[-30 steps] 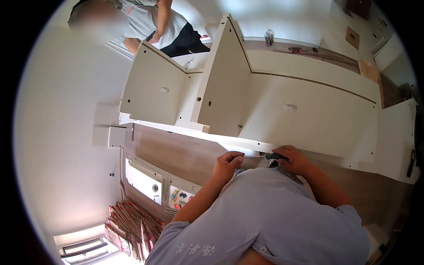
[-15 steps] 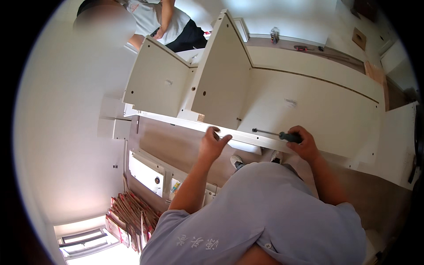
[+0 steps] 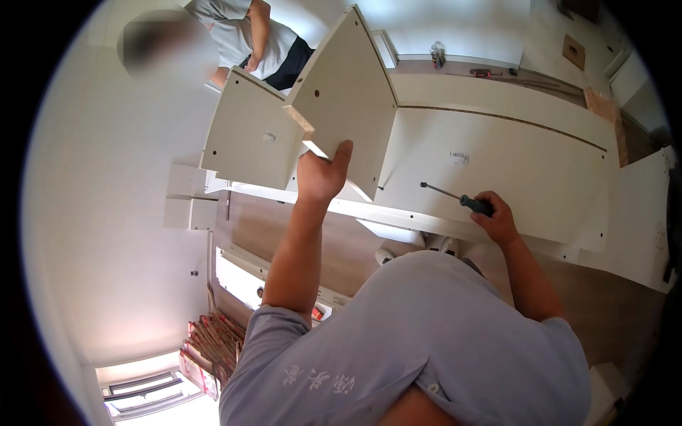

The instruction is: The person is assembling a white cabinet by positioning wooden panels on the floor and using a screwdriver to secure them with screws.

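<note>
Cabinet (image 3: 526, 170), white and partly assembled, is lying across the middle of the view. A tall divider board (image 3: 348, 99) is standing tilted on it, left of center (raw chipboard is showing along its notched corner, btw). My left hand (image 3: 321, 177) is gripping that board's near edge, thumb pressing against the face. My right hand (image 3: 501, 221) is wrapping around a green-handled screwdriver (image 3: 469, 203), which is hanging over the cabinet's right part, shaft pointing left.
</note>
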The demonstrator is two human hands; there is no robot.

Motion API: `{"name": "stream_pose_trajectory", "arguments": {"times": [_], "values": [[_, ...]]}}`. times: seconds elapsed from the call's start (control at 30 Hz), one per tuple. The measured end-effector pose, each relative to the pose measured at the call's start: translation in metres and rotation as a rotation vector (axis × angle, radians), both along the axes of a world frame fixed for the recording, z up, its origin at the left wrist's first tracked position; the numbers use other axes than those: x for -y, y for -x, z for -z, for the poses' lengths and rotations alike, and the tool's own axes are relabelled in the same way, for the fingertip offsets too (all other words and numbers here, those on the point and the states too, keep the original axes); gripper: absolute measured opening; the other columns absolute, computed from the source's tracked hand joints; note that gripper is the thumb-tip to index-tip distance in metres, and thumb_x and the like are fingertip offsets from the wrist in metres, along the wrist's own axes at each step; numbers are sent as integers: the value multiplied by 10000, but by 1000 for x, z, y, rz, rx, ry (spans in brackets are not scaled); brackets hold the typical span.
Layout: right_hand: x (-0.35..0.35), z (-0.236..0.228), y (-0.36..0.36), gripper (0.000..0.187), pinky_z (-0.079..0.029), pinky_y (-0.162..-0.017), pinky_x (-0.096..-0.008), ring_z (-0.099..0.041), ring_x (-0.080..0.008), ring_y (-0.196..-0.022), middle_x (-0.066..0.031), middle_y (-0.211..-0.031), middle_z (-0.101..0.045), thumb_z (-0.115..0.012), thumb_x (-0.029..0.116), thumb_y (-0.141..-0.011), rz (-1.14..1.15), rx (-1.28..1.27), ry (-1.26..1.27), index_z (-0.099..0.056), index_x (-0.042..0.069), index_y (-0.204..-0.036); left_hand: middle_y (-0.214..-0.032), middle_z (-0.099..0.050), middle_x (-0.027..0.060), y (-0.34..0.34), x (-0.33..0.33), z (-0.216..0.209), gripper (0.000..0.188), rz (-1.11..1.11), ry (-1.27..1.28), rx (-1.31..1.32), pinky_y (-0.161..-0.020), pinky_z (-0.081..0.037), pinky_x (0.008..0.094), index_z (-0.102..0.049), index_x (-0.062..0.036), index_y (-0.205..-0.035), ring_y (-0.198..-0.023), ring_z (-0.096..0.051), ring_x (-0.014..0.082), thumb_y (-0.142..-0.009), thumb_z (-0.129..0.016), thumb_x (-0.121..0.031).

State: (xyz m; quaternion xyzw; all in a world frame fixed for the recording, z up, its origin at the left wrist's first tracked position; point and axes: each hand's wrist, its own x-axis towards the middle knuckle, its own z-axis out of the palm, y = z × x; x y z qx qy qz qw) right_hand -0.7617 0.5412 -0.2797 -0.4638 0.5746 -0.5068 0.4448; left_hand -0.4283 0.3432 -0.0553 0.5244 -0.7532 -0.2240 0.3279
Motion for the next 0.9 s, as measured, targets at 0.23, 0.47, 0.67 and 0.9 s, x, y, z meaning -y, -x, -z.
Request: {"name": "stream_pose_trajectory", "arguments": {"times": [0.23, 0.47, 0.67, 0.9], "values": [[1, 2, 0, 386, -521, -872, -316, -624, -154, -946, -51, -1018, -669, -812, 90, -805, 48, -14, -30, -645, 37, -1149, -1059, -741, 158, -11, -25, 33, 266, 33, 61, -9, -816, -559, 413, -691, -56, -1162, -959, -716, 356, -957, -677, -226], [16, -12, -5, 383, -525, -838, -352, -641, -211, -919, -81, -1029, -660, -816, 128, -803, -76, -120, -8, -658, 38, -1140, -1124, -721, 161, -19, -45, 77, 301, -27, -9, -61, -893, -543, 439, -670, -49, -1216, -1029, -689, 372, -954, -699, -195], [63, -27, -53, 329, -543, -846, -422, -673, -327, -946, -119, -1081, -666, -785, 203, -827, -198, -477, -52, -683, 61, -1105, -1115, -717, 159, -24, -41, 78, 303, -41, -10, -81, -889, -544, 447, -671, -47, -1194, -1021, -683, 382, -953, -706, -226], [75, -21, -61, 342, -550, -844, -429, -690, -317, -960, -95, -1102, -677, -765, 217, -849, -232, -542, -16, -715, 100, -1167, -1086, -719, 157, -22, -42, 77, 289, -57, -26, -81, -872, -546, 444, -677, -47, -1172, -1011, -682, 374, -945, -713, -221]]}}
